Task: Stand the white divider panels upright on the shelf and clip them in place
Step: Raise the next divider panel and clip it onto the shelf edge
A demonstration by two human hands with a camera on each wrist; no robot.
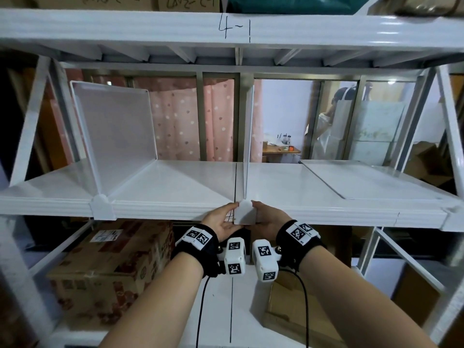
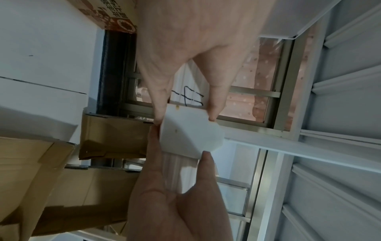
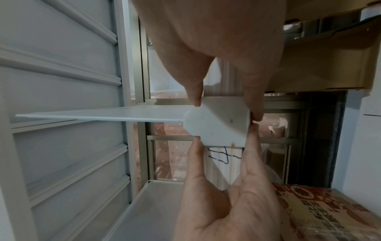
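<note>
On the white shelf (image 1: 175,182) one divider panel (image 1: 113,129) stands upright at the left, held by a white clip (image 1: 102,207) on the front lip. A second panel (image 1: 248,136) stands edge-on at the middle, also seen in the right wrist view (image 3: 103,115). At its foot a white clip (image 1: 244,212) (image 2: 189,137) (image 3: 218,125) sits on the shelf's front lip. My left hand (image 1: 223,217) (image 2: 186,116) pinches the clip's left side. From the other side my right hand (image 1: 268,217) (image 3: 225,108) pinches it. A third panel (image 1: 364,177) lies flat at the right.
The upper shelf beam (image 1: 226,26) runs close overhead. Cardboard boxes (image 1: 113,267) (image 1: 296,310) sit on the lower shelf under my wrists. Slanted white braces (image 1: 30,126) (image 1: 452,126) close off the shelf ends. A person (image 1: 331,116) stands behind the rack.
</note>
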